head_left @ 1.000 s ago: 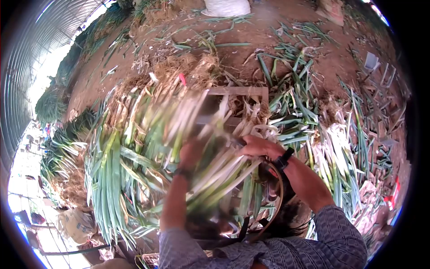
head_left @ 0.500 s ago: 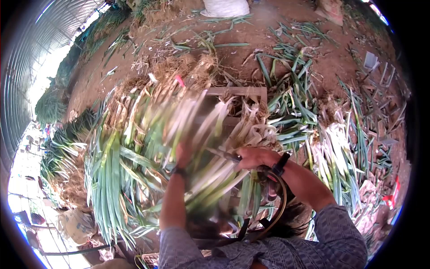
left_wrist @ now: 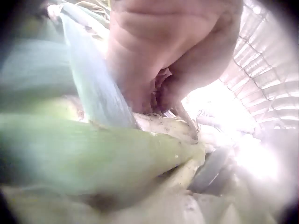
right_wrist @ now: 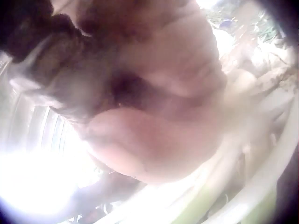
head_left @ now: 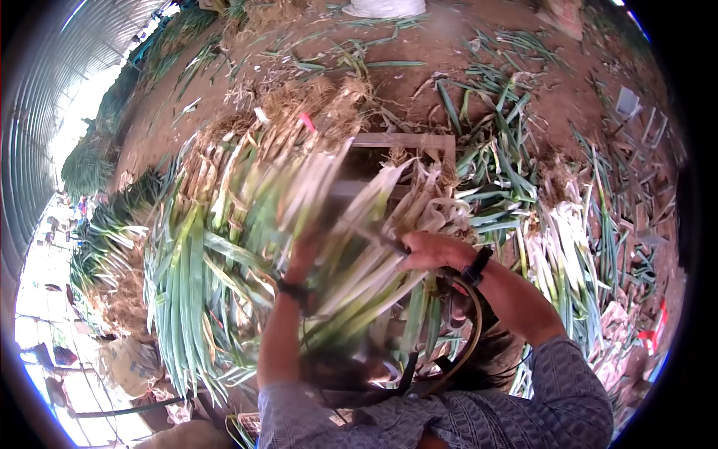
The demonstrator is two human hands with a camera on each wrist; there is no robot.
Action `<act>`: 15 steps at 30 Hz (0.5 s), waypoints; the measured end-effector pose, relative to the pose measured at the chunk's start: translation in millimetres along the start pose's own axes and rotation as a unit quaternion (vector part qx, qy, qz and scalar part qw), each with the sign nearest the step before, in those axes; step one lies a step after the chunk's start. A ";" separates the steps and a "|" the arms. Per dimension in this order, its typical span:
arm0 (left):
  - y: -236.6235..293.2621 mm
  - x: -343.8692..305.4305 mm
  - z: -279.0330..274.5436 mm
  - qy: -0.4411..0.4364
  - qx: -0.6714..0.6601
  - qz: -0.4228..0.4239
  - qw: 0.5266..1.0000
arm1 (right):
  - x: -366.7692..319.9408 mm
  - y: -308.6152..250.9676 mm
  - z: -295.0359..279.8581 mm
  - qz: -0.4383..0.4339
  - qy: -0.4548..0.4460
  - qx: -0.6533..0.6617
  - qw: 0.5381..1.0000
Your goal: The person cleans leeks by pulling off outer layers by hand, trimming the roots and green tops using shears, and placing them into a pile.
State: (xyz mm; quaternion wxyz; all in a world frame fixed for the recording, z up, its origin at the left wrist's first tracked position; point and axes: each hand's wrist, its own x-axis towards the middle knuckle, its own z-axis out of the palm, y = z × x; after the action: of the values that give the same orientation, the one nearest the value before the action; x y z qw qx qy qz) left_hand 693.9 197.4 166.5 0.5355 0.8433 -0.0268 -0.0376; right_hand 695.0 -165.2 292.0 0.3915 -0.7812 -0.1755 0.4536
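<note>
My left hand (head_left: 303,254) is blurred in the head view, low among a spread of long green onions (head_left: 351,288). In the left wrist view its thumb and fingers close together on a pale onion stalk (left_wrist: 163,125), and broad green leaves (left_wrist: 98,154) cross in front. Off to the right, my right hand (head_left: 435,251) grips an air gun, its thin dark nozzle (head_left: 385,239) pointing left over the white stalks. A yellowish hose (head_left: 479,314) curves down from that hand. The right wrist view shows curled fingers (right_wrist: 154,144) around the dark tool body (right_wrist: 56,70).
A large heap of green onions (head_left: 191,262) with roots (head_left: 299,105) lies on the left. Beyond my hands is a wooden frame (head_left: 404,140). White-stalked onions (head_left: 565,239) lie at the right, beside loose leaves (head_left: 497,157). A white sack (head_left: 385,7) stands far back on the dirt floor.
My right hand and the nozzle dipped slightly, then rose again. The left hand stays over the onions, still blurred. The head view has shifted a little.
</note>
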 end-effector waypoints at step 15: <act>47.8 -31.4 25.1 -0.059 0.167 0.064 0.982 | 22.0 6.4 14.6 -0.061 0.045 0.132 0.988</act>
State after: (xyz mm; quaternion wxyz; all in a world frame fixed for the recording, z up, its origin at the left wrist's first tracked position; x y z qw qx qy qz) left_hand 660.1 157.1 200.2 0.3864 0.9135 -0.1182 -0.0484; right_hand 693.7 -148.8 270.4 0.5253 -0.7304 -0.1435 0.4123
